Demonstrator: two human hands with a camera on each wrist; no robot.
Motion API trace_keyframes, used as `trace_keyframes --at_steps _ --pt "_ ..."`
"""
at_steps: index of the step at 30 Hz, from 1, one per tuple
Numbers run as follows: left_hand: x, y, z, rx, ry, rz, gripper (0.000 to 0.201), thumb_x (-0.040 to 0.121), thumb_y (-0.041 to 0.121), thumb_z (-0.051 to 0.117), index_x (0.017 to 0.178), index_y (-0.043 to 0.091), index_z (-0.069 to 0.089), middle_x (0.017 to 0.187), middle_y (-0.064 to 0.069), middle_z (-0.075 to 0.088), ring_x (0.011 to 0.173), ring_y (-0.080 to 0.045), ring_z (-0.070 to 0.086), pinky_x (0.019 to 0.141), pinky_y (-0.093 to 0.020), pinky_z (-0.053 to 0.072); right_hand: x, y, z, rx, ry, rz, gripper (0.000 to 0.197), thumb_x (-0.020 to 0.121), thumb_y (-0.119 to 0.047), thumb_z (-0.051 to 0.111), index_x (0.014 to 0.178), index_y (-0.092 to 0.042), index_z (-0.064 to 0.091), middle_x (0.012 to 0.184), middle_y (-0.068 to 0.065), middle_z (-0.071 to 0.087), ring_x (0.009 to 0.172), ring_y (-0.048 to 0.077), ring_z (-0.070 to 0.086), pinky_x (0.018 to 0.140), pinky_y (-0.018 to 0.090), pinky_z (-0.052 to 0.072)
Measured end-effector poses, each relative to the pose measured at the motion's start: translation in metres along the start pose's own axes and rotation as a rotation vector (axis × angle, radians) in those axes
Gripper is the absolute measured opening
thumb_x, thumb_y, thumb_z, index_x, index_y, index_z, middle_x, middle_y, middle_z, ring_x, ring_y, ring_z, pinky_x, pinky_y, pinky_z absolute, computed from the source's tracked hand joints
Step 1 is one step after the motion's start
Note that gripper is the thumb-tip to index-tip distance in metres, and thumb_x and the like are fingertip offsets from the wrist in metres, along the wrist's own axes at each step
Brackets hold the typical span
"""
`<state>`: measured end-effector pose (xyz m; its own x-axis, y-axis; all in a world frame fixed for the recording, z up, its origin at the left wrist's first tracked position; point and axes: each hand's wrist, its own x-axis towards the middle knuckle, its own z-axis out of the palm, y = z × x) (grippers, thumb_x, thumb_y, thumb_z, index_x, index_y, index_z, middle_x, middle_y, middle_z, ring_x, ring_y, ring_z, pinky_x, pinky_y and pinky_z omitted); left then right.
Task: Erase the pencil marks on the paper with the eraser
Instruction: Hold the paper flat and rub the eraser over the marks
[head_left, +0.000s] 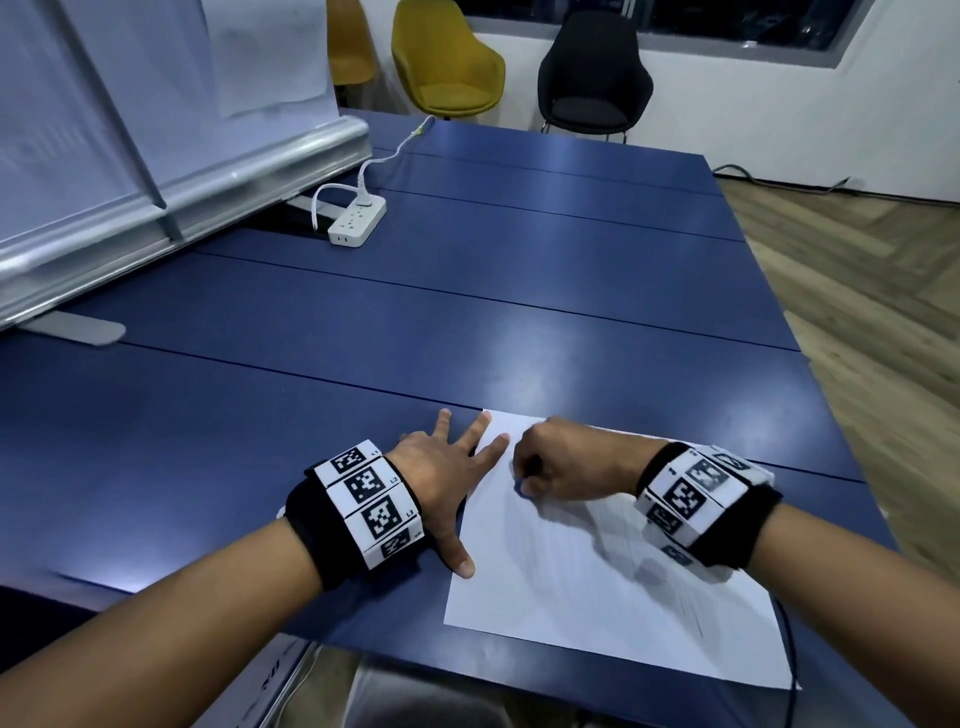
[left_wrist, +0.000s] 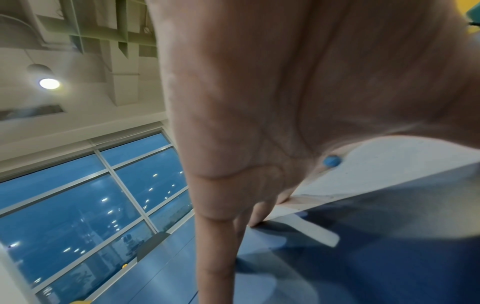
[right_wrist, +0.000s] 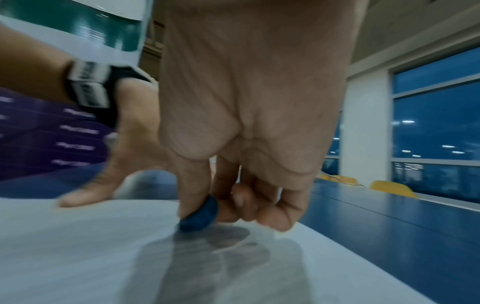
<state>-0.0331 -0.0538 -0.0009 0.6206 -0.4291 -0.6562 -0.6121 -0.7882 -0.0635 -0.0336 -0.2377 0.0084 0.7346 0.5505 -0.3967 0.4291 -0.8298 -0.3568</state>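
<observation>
Paper (head_left: 597, 587) on blue table (head_left: 467, 322), chairs (head_left: 447, 62) behind

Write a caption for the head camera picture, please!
Left hand holds the paper flat on the blue table while right hand rubs it with a blue eraser.

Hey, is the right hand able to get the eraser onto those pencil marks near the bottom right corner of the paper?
Probably yes. The right hand already pinches the eraser on the paper, and nothing lies between it and the marks.
</observation>
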Motion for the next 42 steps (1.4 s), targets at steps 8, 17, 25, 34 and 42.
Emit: trace_keyframes --at_steps 8,17,25,34,42 --pt "0.000 0.000 0.000 -0.006 -0.010 0.003 0.149 0.057 0.068 0.083 0.151 0.033 -0.027 0.157 0.006 -0.036 0.147 -0.040 -0.021 0.111 -0.054 0.031 -0.005 -0.001 0.001 0.017 0.007 0.010 0.011 0.087 -0.019 0.063 0.089 -0.013 0.072 0.090 0.000 0.074 0.083 0.019 0.065 0.080 0.038 0.054" --pt "0.001 -0.001 0.000 -0.007 -0.013 -0.007 0.150 0.055 0.069 0.083 0.150 0.034 -0.029 0.156 0.006 -0.038 0.147 -0.040 -0.021 0.113 -0.056 0.031 -0.013 -0.010 0.009 0.005 -0.002 -0.006 0.011 0.086 -0.023 0.064 0.089 -0.016 0.072 0.091 -0.001 0.073 0.083 0.017 0.064 0.078 0.035 0.054" --pt "0.001 0.000 -0.001 -0.007 -0.034 -0.013 0.149 0.056 0.069 0.083 0.150 0.034 -0.028 0.156 0.007 -0.038 0.147 -0.039 -0.022 0.113 -0.057 0.029 -0.024 -0.021 0.021 0.022 -0.118 -0.056 0.010 0.086 -0.023 0.064 0.087 -0.016 0.071 0.087 -0.003 0.073 0.080 0.016 0.064 0.077 0.036 0.054" --pt "0.002 0.001 -0.001 0.001 -0.040 -0.020 0.149 0.056 0.069 0.083 0.150 0.034 -0.028 0.155 0.007 -0.040 0.147 -0.039 -0.022 0.113 -0.056 0.030 -0.027 -0.027 0.021 0.022 -0.148 -0.067 0.009 0.085 -0.024 0.066 0.086 -0.017 0.072 0.085 -0.004 0.073 0.079 0.016 0.064 0.077 0.036 0.055" --pt "0.002 0.000 -0.001 -0.012 -0.040 -0.014 0.150 0.056 0.068 0.083 0.150 0.034 -0.029 0.155 0.007 -0.040 0.146 -0.039 -0.024 0.114 -0.057 0.028 -0.030 -0.035 0.021 -0.020 -0.242 -0.088 0.009 0.085 -0.023 0.067 0.085 -0.016 0.072 0.085 -0.001 0.074 0.076 0.017 0.064 0.072 0.033 0.054"
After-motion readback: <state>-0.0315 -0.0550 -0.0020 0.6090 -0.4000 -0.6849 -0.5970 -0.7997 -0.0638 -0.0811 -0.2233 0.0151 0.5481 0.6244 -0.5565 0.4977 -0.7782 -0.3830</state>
